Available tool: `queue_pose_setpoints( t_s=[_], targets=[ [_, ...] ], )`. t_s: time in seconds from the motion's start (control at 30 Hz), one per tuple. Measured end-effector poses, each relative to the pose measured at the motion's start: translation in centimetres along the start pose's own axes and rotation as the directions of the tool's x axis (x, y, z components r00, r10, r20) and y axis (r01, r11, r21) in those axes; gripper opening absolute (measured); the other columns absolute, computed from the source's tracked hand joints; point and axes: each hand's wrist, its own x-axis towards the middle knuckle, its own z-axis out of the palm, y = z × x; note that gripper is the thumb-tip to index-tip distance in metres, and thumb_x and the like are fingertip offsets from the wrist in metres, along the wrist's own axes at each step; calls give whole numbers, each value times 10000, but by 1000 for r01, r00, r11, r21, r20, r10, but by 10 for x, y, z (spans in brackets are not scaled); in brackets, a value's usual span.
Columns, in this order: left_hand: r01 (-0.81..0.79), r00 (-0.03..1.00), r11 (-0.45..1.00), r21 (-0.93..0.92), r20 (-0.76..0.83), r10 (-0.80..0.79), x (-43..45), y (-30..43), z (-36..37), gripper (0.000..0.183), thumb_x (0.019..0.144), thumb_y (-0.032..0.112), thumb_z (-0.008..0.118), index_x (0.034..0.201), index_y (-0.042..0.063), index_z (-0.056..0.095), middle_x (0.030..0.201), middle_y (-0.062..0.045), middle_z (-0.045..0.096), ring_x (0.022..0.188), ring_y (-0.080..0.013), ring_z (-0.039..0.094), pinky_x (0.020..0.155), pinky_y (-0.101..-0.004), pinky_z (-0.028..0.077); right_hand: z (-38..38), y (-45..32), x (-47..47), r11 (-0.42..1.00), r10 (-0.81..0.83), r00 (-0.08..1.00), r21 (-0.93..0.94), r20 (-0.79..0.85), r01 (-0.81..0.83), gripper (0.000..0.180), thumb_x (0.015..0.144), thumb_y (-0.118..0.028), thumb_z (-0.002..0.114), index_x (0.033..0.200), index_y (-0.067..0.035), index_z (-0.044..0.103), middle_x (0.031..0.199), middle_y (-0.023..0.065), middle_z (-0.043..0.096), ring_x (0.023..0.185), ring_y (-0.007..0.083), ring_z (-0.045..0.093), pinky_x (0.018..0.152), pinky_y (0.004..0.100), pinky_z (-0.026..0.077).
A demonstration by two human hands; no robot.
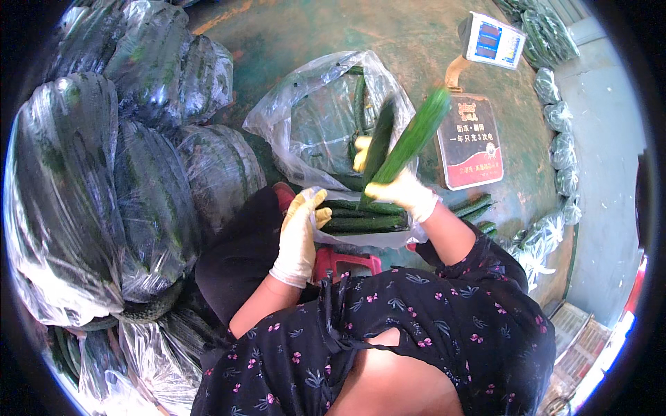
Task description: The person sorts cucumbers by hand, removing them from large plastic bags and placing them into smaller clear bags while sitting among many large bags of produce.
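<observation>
My right hand, in a pale glove, grips two long cucumbers above the bags. One is a bright green cucumber; beside it, partly covering the glove's yellow fingers, is a darker cucumber. My left hand, gloved too, holds the left rim of a clear plastic bag close to my lap. Several dark green cucumbers lie side by side in that bag. Just beyond it spreads a larger open plastic bag, with a few cucumbers along its right side.
A platform scale with a raised display stands at right. Large filled plastic bags are heaped at left. Loose cucumbers lie right of the near bag. Small tied bags line the wall; a red stool is below.
</observation>
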Motion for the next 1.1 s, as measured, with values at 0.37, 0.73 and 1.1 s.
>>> queue_pose_setpoints(
  t_s=[0.37, 0.73, 1.1],
  targets=[
    [-56, 991, 998, 9, -124, 56, -3, -4, -25, 255, 865, 296, 477, 979, 96, 587, 904, -51, 654, 633, -106, 514, 595, -234, 425, -45, 73, -117, 268, 648, 697, -765, -307, -586, 439, 748, -335, 523, 1123, -112, 571, 1059, 133, 610, 953, 290, 586, 809, 377, 459],
    [-269, 915, 933, 239, 365, 170, -92, 72, 54, 272, 891, 262, 396, 868, 44, 559, 749, -61, 610, 459, -55, 320, 427, -187, 267, -64, -63, -132, -36, 228, 818, -845, -527, -534, 311, 758, -389, 488, 851, -161, 678, 845, 102, 655, 814, 288, 621, 700, 401, 478],
    [-151, 638, 989, -5, 763, 101, -12, 67, 209, 257, 905, 264, 420, 917, 48, 557, 906, -116, 624, 826, -193, 585, 686, -283, 451, -170, -149, -182, 1, -50, 601, -602, -797, -798, 340, 747, -427, 486, 853, -175, 689, 912, 91, 659, 866, 272, 622, 744, 357, 483]
  ],
)
